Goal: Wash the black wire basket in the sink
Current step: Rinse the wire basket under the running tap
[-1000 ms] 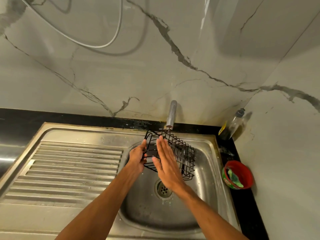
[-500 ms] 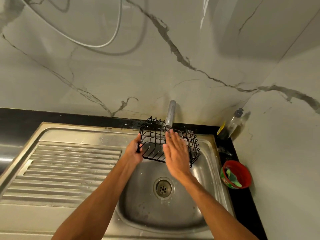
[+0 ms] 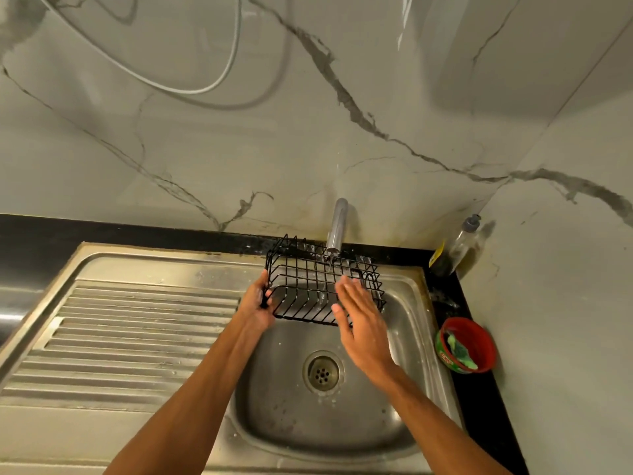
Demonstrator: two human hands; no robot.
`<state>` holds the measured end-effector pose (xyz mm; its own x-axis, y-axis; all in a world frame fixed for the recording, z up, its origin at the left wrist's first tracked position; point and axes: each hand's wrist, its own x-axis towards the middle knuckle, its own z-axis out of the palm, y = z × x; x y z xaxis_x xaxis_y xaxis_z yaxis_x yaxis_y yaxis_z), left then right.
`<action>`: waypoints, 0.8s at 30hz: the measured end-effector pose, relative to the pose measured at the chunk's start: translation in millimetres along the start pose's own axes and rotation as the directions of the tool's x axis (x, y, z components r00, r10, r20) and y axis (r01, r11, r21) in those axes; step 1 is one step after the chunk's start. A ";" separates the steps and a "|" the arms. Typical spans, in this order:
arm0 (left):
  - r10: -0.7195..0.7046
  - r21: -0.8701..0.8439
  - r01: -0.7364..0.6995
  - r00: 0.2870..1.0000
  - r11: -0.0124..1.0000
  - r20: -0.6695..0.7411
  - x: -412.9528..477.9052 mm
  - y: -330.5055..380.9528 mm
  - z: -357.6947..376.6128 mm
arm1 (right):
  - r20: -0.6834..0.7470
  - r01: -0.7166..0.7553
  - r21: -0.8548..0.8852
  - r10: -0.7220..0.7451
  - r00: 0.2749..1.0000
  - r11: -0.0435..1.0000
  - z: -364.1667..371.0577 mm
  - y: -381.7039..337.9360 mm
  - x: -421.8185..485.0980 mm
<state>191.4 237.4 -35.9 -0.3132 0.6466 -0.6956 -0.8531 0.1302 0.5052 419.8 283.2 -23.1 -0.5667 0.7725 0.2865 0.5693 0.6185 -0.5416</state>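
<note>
Steel sink with ribbed drainboard, black counter edge, grey-veined marble walls, black wire basket held above the basin under the running tap, left hand gripping its left side, right hand flat, fingers straight, against its front.

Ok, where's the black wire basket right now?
In the head view, the black wire basket is held over the sink basin under the tap, the left hand gripping its left end, the right hand flat against its right side.
</note>
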 end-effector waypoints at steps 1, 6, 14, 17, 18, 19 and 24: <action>0.001 0.014 -0.001 1.000 1.000 0.010 -2.6 0.9 1.2 | 0.001 0.090 -0.007 -0.090 0.996 0.996 -0.1 3.8 -3.9; 0.016 0.012 -0.016 1.000 1.000 0.027 -3.2 -0.8 -1.0 | -0.096 -0.107 0.096 0.117 0.989 0.990 -1.3 -6.0 2.7; 0.044 -0.015 -0.044 0.997 0.999 0.067 -16.7 -1.0 -10.0 | 0.026 -0.186 -0.053 0.187 0.982 0.981 -6.5 6.6 37.7; 0.038 -0.044 -0.034 0.996 0.998 0.081 -16.7 -2.3 -18.8 | 0.052 -0.218 -0.059 0.221 0.974 0.974 -11.8 25.2 51.1; 0.040 -0.060 -0.034 0.995 0.998 0.096 -16.8 -3.0 -23.7 | 0.004 -0.369 0.021 0.369 0.929 0.929 -18.4 29.1 56.1; 0.046 -0.074 -0.037 0.991 0.997 0.125 -17.8 -3.3 -27.9 | 0.031 -0.530 0.162 0.533 0.846 0.832 -28.4 27.4 60.2; 0.074 0.001 -0.075 0.978 0.997 0.197 -24.8 -6.6 -39.3 | 0.582 -0.751 0.661 0.619 0.527 0.018 -47.6 13.2 61.2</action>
<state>188.5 191.0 -42.0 -0.2867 0.7898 -0.5422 -0.8267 0.0820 0.5567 421.0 345.4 24.9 -0.2928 0.7064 -0.6444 0.0419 -0.6638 -0.7467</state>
